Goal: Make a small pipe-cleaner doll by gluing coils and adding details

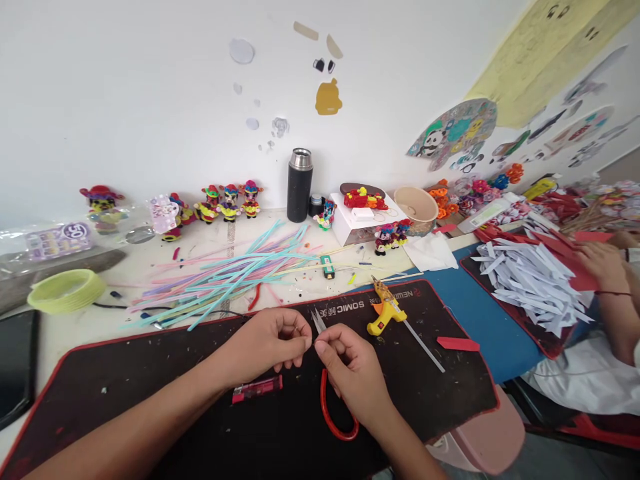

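Over the black desk mat (215,427), my left hand (273,340) is closed, thumb and forefinger pinched together. Its fingertips almost meet those of my right hand (350,370), which is pinched too. Whatever lies between the fingertips is too small or hidden to make out. Scissors with a red handle (340,430) lie on the mat beneath my right hand, their blades pointing away and partly covered. A pink-red lighter (257,389) rests below my left hand. To the right sits a yellow glue gun (386,312) with a glue stick behind it.
Pastel pipe cleaners (225,273) are heaped behind the mat. Farther back stand a black flask (299,187), small colourful figures (230,203) and a white box (355,223). At right, another person's hand (600,267) is by red paper and white strips (535,280). A yellow coil (65,291) lies left.
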`<state>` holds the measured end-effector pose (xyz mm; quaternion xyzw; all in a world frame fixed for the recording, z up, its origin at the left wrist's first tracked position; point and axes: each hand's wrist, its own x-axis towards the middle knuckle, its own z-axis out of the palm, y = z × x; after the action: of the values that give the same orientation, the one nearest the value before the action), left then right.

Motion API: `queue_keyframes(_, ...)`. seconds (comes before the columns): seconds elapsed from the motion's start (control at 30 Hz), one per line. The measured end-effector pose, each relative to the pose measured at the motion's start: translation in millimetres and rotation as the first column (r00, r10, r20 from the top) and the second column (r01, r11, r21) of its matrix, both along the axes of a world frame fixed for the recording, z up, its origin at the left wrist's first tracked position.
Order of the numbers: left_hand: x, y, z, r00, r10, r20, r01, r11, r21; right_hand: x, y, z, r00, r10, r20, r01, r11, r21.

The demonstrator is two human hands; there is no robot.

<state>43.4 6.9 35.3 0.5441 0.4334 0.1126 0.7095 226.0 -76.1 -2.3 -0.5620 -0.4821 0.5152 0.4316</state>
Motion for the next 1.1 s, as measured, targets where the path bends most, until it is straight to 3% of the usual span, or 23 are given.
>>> queue_keyframes(0.17,0.6,-0.2,-0.8,1.0,-0.009,-0.015,0.01,1.0,0.01,-1.8,1.5,2.9,0.999,0.006,0.041,-0.007,1.0,0.013)
queue_keyframes(0.53,2.8,0.7,1.4,0.998,-0.034,-0.043,0.035,0.999,0.025,2.9,2.0,-4.2,0.996,0.002,-0.089,-0.008,0.998,-0.063)
queue_keyframes(0.77,4.3,1.8,-1.6,0.998,-0.043,-0.049,0.044,0.999,0.027,4.1,2.5,-5.6,0.998,0.01,-0.058,-0.015,0.997,-0.082)
queue_keyframes(1.1,3.1,2.2,-4.3,0.998,-0.063,-0.015,0.063,0.997,0.04,2.5,5.2,-2.3,0.981,-0.026,-0.194,-0.001,0.99,-0.138)
